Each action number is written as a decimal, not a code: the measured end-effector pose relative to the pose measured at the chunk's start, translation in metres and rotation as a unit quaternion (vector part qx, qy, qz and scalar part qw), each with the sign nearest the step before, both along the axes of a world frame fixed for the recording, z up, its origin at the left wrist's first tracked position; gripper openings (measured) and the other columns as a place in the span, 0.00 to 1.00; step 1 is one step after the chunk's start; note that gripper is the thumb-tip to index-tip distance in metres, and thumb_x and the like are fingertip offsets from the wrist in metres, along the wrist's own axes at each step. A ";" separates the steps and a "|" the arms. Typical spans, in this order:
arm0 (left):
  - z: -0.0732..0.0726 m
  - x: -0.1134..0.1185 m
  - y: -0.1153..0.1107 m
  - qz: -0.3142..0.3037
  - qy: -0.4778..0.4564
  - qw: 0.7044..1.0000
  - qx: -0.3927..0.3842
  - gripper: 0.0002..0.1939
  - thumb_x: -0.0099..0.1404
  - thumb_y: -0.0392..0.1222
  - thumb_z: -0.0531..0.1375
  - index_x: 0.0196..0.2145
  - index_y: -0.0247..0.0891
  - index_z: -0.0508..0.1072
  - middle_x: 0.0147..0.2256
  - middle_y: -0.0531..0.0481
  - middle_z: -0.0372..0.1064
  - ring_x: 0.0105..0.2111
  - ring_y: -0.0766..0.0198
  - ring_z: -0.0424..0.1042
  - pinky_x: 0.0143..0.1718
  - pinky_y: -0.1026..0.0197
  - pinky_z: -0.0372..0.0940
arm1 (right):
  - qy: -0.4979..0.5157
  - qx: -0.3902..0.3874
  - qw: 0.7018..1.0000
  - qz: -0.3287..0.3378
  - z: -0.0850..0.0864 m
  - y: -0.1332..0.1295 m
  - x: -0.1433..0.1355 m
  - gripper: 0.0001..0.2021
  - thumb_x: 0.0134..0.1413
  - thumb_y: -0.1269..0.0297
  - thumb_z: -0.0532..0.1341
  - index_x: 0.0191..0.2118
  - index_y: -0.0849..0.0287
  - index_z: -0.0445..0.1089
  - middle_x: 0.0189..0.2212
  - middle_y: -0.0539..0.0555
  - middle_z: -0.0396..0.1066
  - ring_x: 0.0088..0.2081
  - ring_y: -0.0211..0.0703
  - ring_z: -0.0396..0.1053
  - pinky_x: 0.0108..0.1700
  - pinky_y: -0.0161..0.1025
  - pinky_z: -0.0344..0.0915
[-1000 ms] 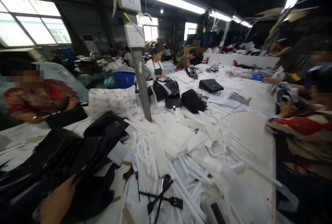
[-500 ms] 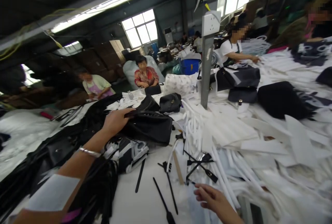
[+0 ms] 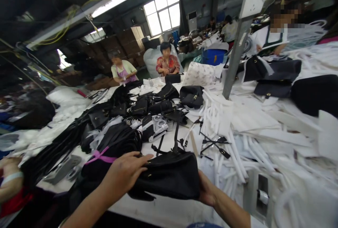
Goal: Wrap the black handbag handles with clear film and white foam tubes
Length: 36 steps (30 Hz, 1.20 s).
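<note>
A black handbag (image 3: 173,177) is held low over the near edge of the table between my two hands. My left hand (image 3: 129,170) grips its upper left edge, fingers over the top. At the bag's right end, my right hand (image 3: 207,189) clasps the side, with its fingertips partly hidden behind the bag. A black strap (image 3: 176,138) stretches away from the top of the bag. Just left of my left hand lies a bundle of black straps tied with a purple ribbon (image 3: 101,156).
Several black bags (image 3: 191,96) lie farther back. Thin black straps (image 3: 215,143) and white tubing (image 3: 237,154) cover the table's right side. A grey post with sockets (image 3: 235,55) rises behind. Co-workers sit across the table, and another person's arm (image 3: 12,178) shows at left.
My left hand has brought the handbag from the back of the table down toward me. My right hand has moved onto its right end. The view has swung left.
</note>
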<state>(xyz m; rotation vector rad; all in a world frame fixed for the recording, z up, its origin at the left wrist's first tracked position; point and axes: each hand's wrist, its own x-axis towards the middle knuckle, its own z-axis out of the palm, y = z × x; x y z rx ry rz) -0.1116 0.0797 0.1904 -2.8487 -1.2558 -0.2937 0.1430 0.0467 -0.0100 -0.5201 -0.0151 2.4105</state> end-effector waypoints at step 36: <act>-0.283 -0.086 -0.047 0.283 -0.649 0.542 -0.452 0.43 0.54 0.42 0.66 0.62 0.39 0.49 0.41 0.39 0.75 0.42 0.56 0.74 0.47 0.54 0.66 | -0.540 0.414 0.732 0.033 -0.066 -0.016 -0.174 0.28 0.47 0.54 0.65 0.55 0.58 0.65 0.51 0.58 0.68 0.53 0.52 0.66 0.54 0.50 0.63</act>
